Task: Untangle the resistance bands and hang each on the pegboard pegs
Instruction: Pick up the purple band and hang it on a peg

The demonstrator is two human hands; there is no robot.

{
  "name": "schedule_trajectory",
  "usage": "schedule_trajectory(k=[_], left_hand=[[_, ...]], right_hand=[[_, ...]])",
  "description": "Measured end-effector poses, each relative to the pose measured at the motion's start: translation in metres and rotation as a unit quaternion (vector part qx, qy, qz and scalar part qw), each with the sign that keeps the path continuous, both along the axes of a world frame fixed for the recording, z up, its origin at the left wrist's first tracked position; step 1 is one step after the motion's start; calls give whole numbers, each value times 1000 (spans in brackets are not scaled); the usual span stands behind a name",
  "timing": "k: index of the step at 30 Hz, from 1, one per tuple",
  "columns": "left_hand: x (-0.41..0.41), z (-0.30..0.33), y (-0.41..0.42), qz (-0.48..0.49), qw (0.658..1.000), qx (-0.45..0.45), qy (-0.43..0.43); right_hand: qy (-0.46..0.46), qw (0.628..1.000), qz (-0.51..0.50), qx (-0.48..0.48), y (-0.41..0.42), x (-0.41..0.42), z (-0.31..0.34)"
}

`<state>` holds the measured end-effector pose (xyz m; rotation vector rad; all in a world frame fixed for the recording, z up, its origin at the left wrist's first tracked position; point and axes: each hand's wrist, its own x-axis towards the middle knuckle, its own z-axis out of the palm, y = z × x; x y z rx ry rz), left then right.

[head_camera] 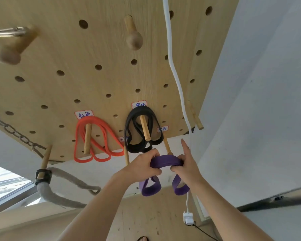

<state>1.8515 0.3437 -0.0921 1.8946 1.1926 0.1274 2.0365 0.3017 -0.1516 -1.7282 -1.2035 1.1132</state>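
Observation:
A purple resistance band (165,161) is held up between my two hands just under the lower edge of the wooden pegboard (63,87). My left hand (142,166) grips its left side. My right hand (184,164) pinches its right side, index finger pointing up. The band's top lies at the tip of a wooden peg (167,146); its loops hang below my hands. An orange band (96,138) hangs coiled on a peg (86,139) at the left. A black band (142,131) hangs coiled on the peg (145,127) beside it.
A white cable (178,87) runs down the board's right side to a plug (188,218). A thick grey rope (59,193) hangs from a peg at the lower left, with a metal chain (16,133) above it. Large round-headed pegs (133,33) stick out higher up. Paper labels sit above the pegs.

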Motion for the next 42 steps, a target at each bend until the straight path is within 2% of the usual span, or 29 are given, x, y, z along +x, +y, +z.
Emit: schedule_trajectory(k=[5,11,18,25,30,34,39,42], left_hand=[[20,-17,9,45,998,16,-27],[37,-29,22,104,993,34,-46],[41,-44,39,141,985,100,8],[47,-52,33,189,968,157,49],[52,-53,29,160,957,207,126],[55,-54,29,131,946,248,164],[54,-50,30,112,934,299,162],[52,-44,36,71,933,321,148]], right_hand=[[-21,999,-38,-9,23,15,3],[33,996,-80,4,46,17,0],[96,991,-91,14,61,6,0],[68,990,-121,-21,64,2,1],[69,990,-117,-36,71,1,-7],[26,996,-82,-32,72,5,-10],[-1,999,-11,-42,71,16,-8],[24,999,9,-46,69,22,-6]])
